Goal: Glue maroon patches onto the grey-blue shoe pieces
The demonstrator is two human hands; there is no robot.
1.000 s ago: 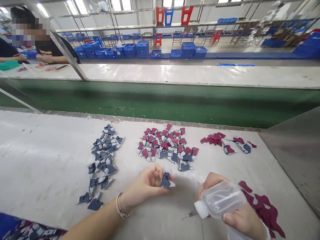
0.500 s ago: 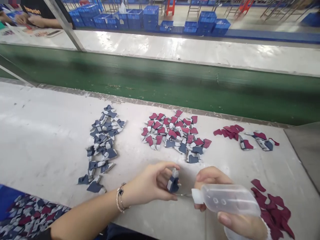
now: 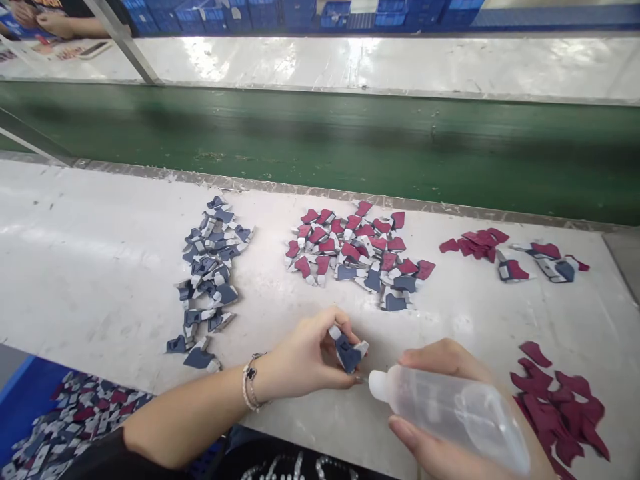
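Left hand [image 3: 305, 353]: closed in a pinch on one small navy-and-grey cut piece [image 3: 349, 351], held just above the bench [image 3: 90, 267] near its front edge. Right hand [image 3: 450, 427]: wrapped around a clear squeeze bottle [image 3: 450, 408], lying almost level, its white nozzle [image 3: 376, 385] pointing at the held piece and close beside it. Risks, as judged: the bottle is soft-walled, so too firm a squeeze could flood the small piece and wet the pinching fingertips [image 3: 345, 327]; the grip is slight and the piece could slip or twist away from the nozzle; a drip could land on the bare bench below. Nearby stock: a navy pile [image 3: 210, 267] to the left, a mixed maroon-and-navy pile [image 3: 357, 257] ahead, a small maroon group [image 3: 477, 241] with two joined pieces [image 3: 545, 260] further right, loose maroon pieces [image 3: 560, 403] beside the right hand; all well apart from the nozzle. Hard to make out: the nozzle's fine tip, if any, and whether it touches the piece; the liquid level in the bottle; which face of the piece is turned up. Cut off: the bottle's rear end and the right wrist at the lower edge; a blue bin of mixed pieces [image 3: 55, 420] at lower left; another person's hand [image 3: 50, 20] at upper left beyond the green conveyor [image 3: 350, 140].
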